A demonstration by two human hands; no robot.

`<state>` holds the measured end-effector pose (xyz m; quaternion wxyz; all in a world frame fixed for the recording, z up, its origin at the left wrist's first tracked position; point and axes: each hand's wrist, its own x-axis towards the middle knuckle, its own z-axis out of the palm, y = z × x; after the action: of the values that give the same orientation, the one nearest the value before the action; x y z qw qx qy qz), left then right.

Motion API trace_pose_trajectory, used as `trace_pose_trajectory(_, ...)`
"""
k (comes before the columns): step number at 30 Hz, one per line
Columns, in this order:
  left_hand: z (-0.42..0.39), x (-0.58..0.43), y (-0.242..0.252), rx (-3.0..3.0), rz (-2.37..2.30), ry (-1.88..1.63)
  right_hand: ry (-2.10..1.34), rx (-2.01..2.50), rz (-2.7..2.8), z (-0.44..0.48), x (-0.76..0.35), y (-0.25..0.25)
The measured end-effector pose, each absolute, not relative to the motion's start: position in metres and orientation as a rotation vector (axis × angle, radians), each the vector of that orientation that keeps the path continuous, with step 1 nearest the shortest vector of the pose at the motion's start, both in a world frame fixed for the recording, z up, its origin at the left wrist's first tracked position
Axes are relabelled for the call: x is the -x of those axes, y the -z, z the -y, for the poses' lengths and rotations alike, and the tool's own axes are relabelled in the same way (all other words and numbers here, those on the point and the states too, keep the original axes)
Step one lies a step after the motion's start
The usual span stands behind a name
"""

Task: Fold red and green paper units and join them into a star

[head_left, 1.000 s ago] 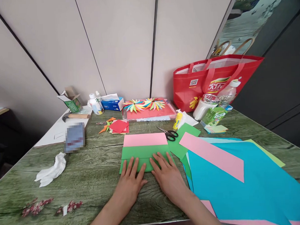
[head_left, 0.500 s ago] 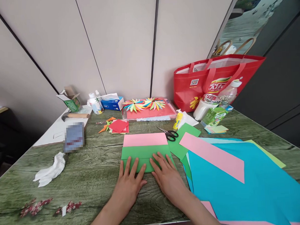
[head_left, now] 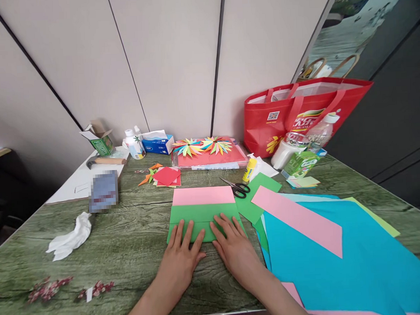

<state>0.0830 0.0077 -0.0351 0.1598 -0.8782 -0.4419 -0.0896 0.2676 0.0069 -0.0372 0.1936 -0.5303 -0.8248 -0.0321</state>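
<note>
A folded sheet of green paper (head_left: 202,212) lies flat on the table in front of me, with a pink paper strip (head_left: 203,195) showing along its far edge. My left hand (head_left: 182,254) rests on the left part of the green paper, its fingers stretched out. On the right part lies my right hand (head_left: 235,249), fingers also spread flat. Both palms are over the near edge of the sheet. Black-handled scissors (head_left: 239,189) lie just beyond the paper's far right corner, beside another green sheet (head_left: 250,207).
Large blue sheets (head_left: 326,264) cover the right side, with a pink strip (head_left: 299,218) on top. A yellow glue stick (head_left: 249,169), paper stars (head_left: 202,146) and a red bag (head_left: 298,114) stand farther back. At left are a crumpled tissue (head_left: 70,237) and a hammer (head_left: 107,160).
The fingers of my left hand have drawn slightly closer together on the green paper. My right hand and the paper look unmoved.
</note>
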Motion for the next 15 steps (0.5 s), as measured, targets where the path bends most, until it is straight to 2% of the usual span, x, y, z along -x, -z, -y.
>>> trace_pose_trajectory(15,-0.0069,-0.0854,0.0292,2.514,1.292,0.189,0.044,1.499,2.311,-0.0072,-0.2678,0.0358)
